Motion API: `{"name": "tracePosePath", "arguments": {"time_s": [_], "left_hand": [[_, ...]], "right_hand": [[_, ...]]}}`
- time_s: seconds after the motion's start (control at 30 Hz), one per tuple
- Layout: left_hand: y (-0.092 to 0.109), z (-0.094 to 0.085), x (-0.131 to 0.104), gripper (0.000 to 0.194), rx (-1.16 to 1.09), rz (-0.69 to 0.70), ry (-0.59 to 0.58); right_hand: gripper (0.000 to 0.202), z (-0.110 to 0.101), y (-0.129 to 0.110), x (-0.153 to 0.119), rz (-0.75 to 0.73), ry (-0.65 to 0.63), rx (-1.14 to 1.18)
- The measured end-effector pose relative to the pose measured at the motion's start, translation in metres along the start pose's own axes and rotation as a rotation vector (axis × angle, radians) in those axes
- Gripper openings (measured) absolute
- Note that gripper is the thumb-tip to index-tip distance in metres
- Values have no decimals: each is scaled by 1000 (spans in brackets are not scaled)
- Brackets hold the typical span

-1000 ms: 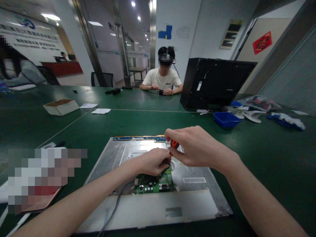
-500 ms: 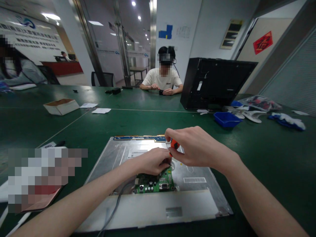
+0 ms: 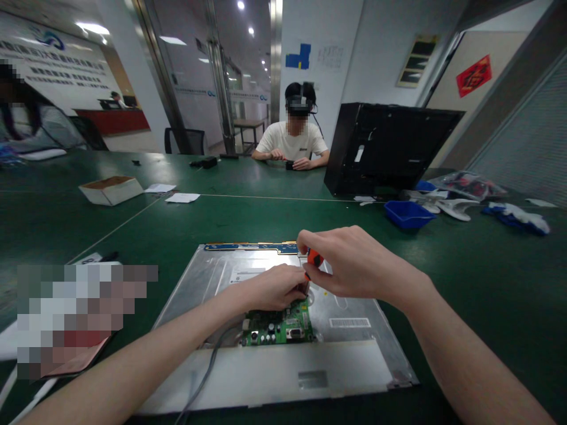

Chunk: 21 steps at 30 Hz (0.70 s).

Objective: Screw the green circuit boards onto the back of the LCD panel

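Note:
My right hand (image 3: 343, 260) is closed round the orange and black handle of a screwdriver (image 3: 315, 258), which is held upright with its tip hidden. Just below the handle, my left hand (image 3: 279, 287) reaches over a green circuit board (image 3: 279, 330). Its fingers are pinched together by the screwdriver's lower end, and what is between them is hidden. The board sits on the metal back of a flat display panel (image 3: 349, 360), which lies on the table. Along the panel's far edge runs a narrow blue circuit strip (image 3: 248, 247). A grey cable (image 3: 208, 372) trails from beside the board toward me.
A black monitor housing (image 3: 390, 147) stands at the back right, with a blue tray (image 3: 408, 214) and gloves (image 3: 516, 217) near it. An open white box (image 3: 110, 192) and papers (image 3: 182, 198) lie left. Across the table (image 3: 248, 212) sits a person (image 3: 291, 139) handling a small black object.
Almost nothing differs. Both hands keep their places at the screwdriver and the board, and the whole view has shifted very slightly.

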State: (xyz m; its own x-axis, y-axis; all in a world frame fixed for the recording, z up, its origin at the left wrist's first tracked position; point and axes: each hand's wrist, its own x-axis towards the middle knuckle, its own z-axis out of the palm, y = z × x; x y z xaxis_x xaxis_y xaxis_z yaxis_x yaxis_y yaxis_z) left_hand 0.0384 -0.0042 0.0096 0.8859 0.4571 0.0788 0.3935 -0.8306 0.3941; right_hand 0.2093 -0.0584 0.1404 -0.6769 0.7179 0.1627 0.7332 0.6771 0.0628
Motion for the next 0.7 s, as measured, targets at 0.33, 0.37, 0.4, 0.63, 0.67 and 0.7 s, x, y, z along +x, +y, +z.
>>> {"name": "tracePosePath", "arguments": {"time_s": [0.33, 0.37, 0.4, 0.63, 0.67, 0.7], "left_hand": [[-3, 3, 0, 8, -16, -13, 1], [-3, 3, 0, 9, -20, -14, 1], [-3, 3, 0, 9, -23, -14, 1], [-4, 4, 0, 11, -28, -4, 5], [-4, 3, 0, 10, -28, -1, 6], [-4, 3, 0, 10, -28, 2, 4]], "right_hand": [[9, 0, 0, -1, -2, 5, -10], [9, 0, -1, -1, -2, 4, -9], [9, 0, -1, -1, -1, 3, -9], [8, 0, 1, 0, -5, 3, -12], [8, 0, 1, 0, -7, 4, -12], [8, 0, 1, 0, -9, 4, -12]]}}
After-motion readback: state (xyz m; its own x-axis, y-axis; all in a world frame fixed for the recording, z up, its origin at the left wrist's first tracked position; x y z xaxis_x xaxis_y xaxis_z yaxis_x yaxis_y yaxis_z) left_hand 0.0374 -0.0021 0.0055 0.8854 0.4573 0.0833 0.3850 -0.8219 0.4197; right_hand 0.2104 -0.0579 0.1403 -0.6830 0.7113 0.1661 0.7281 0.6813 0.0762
